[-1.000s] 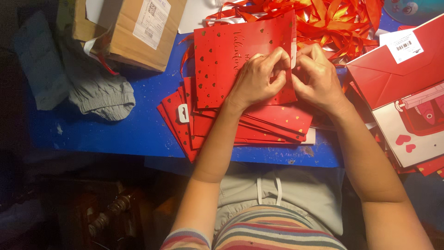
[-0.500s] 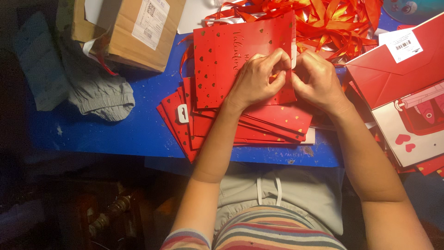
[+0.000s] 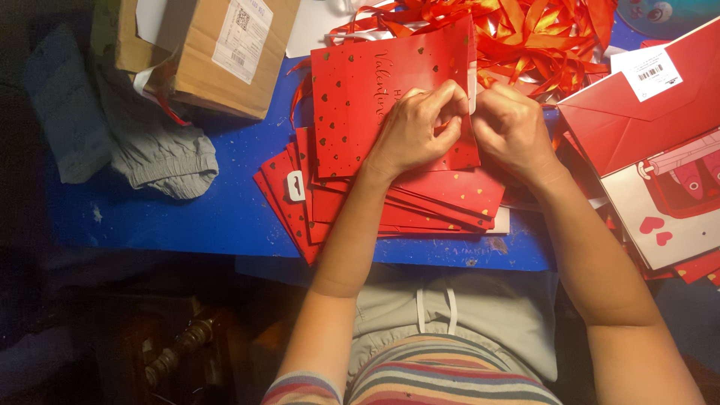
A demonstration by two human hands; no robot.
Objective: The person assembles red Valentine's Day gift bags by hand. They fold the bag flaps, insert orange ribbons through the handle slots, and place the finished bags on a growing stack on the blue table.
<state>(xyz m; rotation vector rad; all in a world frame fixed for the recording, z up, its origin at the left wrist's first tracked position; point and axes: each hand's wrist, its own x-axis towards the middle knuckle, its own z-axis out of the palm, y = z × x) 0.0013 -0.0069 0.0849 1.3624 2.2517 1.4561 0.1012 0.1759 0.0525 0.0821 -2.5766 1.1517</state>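
A flat red paper gift bag with small gold hearts lies on top of a stack of like red bags on the blue table. My left hand pinches the bag's right edge, fingers curled over it. My right hand meets it at the same edge, fingers closed on the bag's rim. A heap of orange-red ribbons lies just behind my hands.
A brown cardboard parcel with white labels sits at the back left, grey cloth beside it. Larger red and white bags lie at the right. The table's front edge runs just before my lap.
Both hands have stayed at the bag's right edge; my fingers have shifted slightly there. The bag and stack have not moved.
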